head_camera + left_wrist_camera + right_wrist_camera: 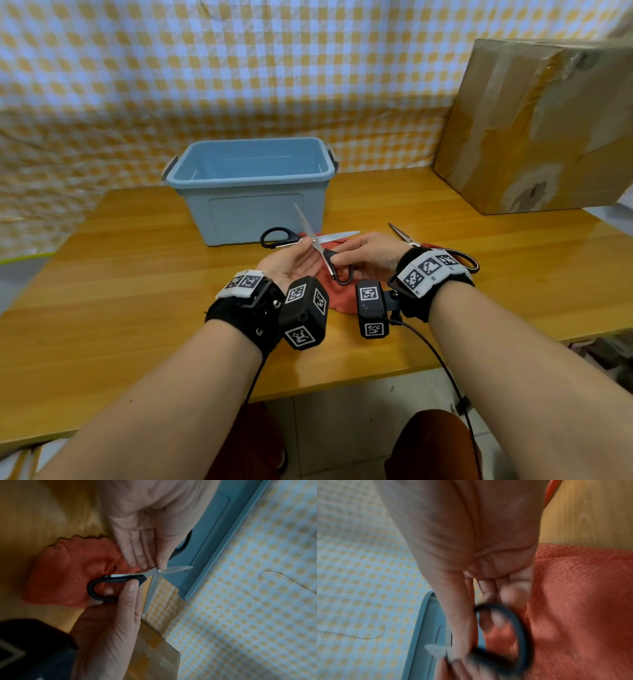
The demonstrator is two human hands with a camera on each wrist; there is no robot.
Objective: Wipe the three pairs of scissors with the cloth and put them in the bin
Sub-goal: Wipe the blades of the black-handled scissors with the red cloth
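The black-handled scissors (322, 251) are held in the air above the orange cloth (337, 301), in front of the blue bin (253, 192); the right hand (368, 255) holds the handle loop, with thumb and fingers (130, 595) curled round the black plastic; the left hand (291, 263) lies palm-up, its fingers (137, 550) straight and pressed together, their tips touching the blades at the pivot screw.

Governing relation: the long axis of the scissors runs from the handle, nearest the person, up and away to the blade tips, which point toward the bin; the blades stand apart in a narrow V; the cloth lies directly beneath both hands, flat on the counter (137, 291), and is not yet between the fingers and the metal.

Judgement: wiping has not begun on this pair; the left hand is the nearer one to the blades and to the cloth, so it is the likely hand to bring cloth to steel, stroking along the axis from pivot to tip.

A second black-handled pair (291, 237) lies on the counter against the far edge of the cloth, just before the bin; a red-handled pair (442, 251) lies beyond the right wrist; the bin holds no scissors so far as the head view shows.
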